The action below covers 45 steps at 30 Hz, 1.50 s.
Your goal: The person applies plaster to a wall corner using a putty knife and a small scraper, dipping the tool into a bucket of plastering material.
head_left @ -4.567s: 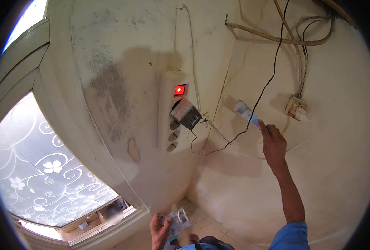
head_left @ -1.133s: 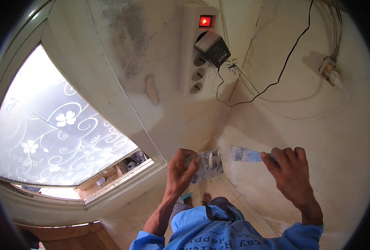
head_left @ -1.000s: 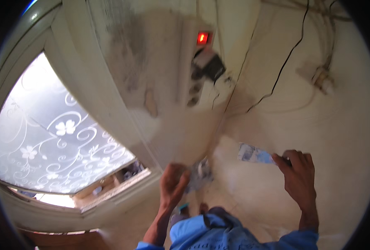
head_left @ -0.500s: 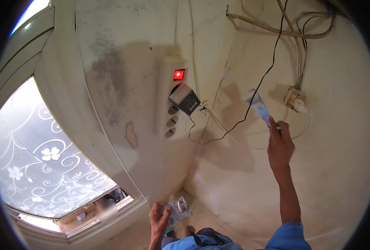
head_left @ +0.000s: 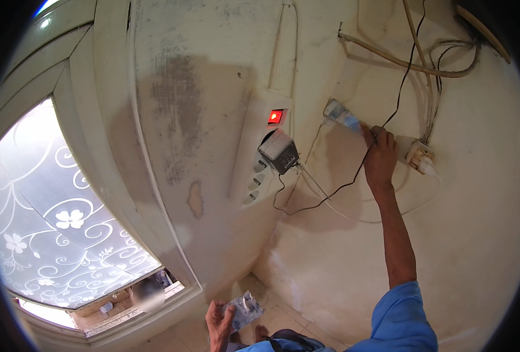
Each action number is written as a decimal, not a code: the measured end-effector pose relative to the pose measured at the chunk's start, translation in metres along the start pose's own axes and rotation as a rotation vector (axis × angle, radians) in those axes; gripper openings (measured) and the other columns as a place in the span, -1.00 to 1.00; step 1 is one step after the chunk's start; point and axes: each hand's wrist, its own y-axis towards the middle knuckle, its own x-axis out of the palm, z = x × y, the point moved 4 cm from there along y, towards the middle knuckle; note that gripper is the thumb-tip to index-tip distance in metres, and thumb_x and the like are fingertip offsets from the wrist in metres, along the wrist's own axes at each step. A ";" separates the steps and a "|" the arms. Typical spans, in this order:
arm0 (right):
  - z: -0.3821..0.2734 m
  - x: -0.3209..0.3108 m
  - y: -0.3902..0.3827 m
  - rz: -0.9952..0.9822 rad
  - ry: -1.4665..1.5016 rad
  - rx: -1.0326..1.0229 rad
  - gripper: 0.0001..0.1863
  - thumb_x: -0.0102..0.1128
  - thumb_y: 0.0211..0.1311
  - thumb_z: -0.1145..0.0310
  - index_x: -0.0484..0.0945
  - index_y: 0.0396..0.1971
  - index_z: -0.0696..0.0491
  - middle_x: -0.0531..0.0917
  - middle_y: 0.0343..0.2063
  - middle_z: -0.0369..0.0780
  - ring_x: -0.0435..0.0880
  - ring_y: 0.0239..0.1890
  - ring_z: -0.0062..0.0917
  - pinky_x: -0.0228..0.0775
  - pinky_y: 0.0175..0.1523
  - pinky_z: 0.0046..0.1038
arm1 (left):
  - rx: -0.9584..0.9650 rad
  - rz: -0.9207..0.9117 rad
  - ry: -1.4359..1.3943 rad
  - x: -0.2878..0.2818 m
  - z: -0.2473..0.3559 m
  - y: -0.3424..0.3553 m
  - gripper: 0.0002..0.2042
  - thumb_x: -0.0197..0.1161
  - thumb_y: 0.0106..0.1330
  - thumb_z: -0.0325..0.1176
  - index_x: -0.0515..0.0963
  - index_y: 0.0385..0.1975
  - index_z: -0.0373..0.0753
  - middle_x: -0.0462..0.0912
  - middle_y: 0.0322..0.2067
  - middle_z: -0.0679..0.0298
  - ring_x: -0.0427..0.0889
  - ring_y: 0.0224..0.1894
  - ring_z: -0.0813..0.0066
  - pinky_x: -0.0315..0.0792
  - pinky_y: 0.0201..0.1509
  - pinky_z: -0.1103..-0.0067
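Observation:
My right hand (head_left: 380, 157) is closed on a putty knife (head_left: 340, 113), whose smeared, bluish blade lies against the cream wall (head_left: 459, 223) near a thin vertical crack (head_left: 314, 141). A black cord (head_left: 342, 189) crosses this hand. Low at bottom centre, my left hand (head_left: 219, 321) grips a flat, smeared scraper plate (head_left: 243, 310) carrying a small dab of white paste. Left of the knife, a white socket strip (head_left: 241, 182) with a lit red switch is mounted on the wall, with a dark, dusty adapter (head_left: 279, 154) plugged in.
Right of my hand is a dirty wall socket (head_left: 419, 156) with a white plug, beneath hanging cables (head_left: 412, 64). At left is a window (head_left: 66, 217) with a patterned frosted pane and sill (head_left: 175, 290). Tiled floor (head_left: 289, 320) shows at the wall's corner.
A second ago both hands were low. My right hand has risen, and over the last half second the knife has moved further up and left. My left hand stays low with the plate.

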 end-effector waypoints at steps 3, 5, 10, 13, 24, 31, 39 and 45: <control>0.002 0.003 0.006 0.040 -0.004 -0.024 -0.58 0.10 0.13 0.53 0.60 0.03 0.00 0.50 -0.17 -0.27 0.44 -0.13 -0.40 0.24 -0.09 -0.34 | -0.045 0.010 -0.010 0.000 0.002 0.002 -0.87 0.24 0.28 -0.49 0.41 -0.29 -0.29 0.53 -0.52 0.36 0.41 -0.65 0.75 0.26 -0.70 0.74; 0.007 0.004 0.008 0.055 -0.025 -0.046 -0.60 0.11 0.13 0.53 0.61 0.01 0.01 0.51 -0.17 -0.27 0.44 -0.13 -0.39 0.24 -0.09 -0.34 | -0.098 -0.004 0.001 0.000 0.001 0.003 -0.86 0.26 0.29 -0.50 0.42 -0.28 -0.30 0.51 -0.51 0.38 0.42 -0.58 0.75 0.29 -0.61 0.73; 0.008 0.005 0.013 0.015 -0.011 -0.035 -0.63 0.12 0.13 0.51 0.62 -0.02 0.02 0.50 -0.15 -0.25 0.45 -0.13 -0.39 0.24 -0.11 -0.31 | -0.062 -0.006 0.019 -0.001 -0.003 0.010 -0.86 0.27 0.29 -0.48 0.42 -0.28 -0.30 0.51 -0.51 0.39 0.40 -0.58 0.75 0.26 -0.60 0.74; 0.004 0.004 0.016 -0.051 -0.028 -0.010 -0.63 0.13 0.14 0.49 0.60 -0.01 0.03 0.48 -0.17 -0.22 0.46 -0.14 -0.38 0.27 -0.16 -0.29 | -0.023 -0.019 0.013 -0.002 -0.011 0.016 -0.88 0.24 0.27 -0.51 0.43 -0.28 -0.29 0.53 -0.49 0.37 0.42 -0.57 0.75 0.28 -0.60 0.74; -0.007 -0.034 -0.016 -0.239 0.000 0.062 -0.62 0.15 0.14 0.59 0.55 0.01 0.12 0.41 -0.25 -0.18 0.49 -0.17 -0.34 0.44 -0.23 -0.34 | -0.013 0.038 -0.021 -0.020 -0.011 0.015 -0.86 0.26 0.30 -0.48 0.42 -0.28 -0.29 0.51 -0.51 0.38 0.42 -0.55 0.74 0.30 -0.56 0.73; -0.012 -0.013 -0.006 -0.121 0.486 0.338 -0.58 0.09 0.21 0.60 0.44 0.10 0.16 0.40 -0.19 -0.11 0.54 -0.20 -0.23 0.47 -0.14 -0.23 | -0.044 -0.003 -0.023 -0.021 -0.013 0.020 -0.86 0.23 0.29 -0.51 0.40 -0.27 -0.28 0.58 -0.46 0.30 0.48 -0.62 0.72 0.33 -0.65 0.73; -0.017 -0.007 0.003 -0.056 0.464 0.353 -0.54 0.06 0.18 0.65 0.44 0.13 0.14 0.40 -0.21 -0.09 0.55 -0.25 -0.24 0.44 -0.17 -0.24 | -0.053 0.029 0.033 -0.023 -0.005 0.015 -0.87 0.22 0.28 -0.51 0.40 -0.28 -0.28 0.56 -0.48 0.32 0.42 -0.67 0.73 0.30 -0.68 0.74; -0.014 -0.011 0.008 -0.087 0.477 0.342 -0.51 0.07 0.12 0.70 0.44 0.12 0.19 0.40 -0.23 -0.08 0.56 -0.28 -0.24 0.45 -0.18 -0.27 | 0.032 0.028 -0.004 -0.024 -0.018 0.020 -0.86 0.24 0.27 -0.51 0.40 -0.27 -0.28 0.55 -0.41 0.35 0.42 -0.54 0.75 0.30 -0.58 0.77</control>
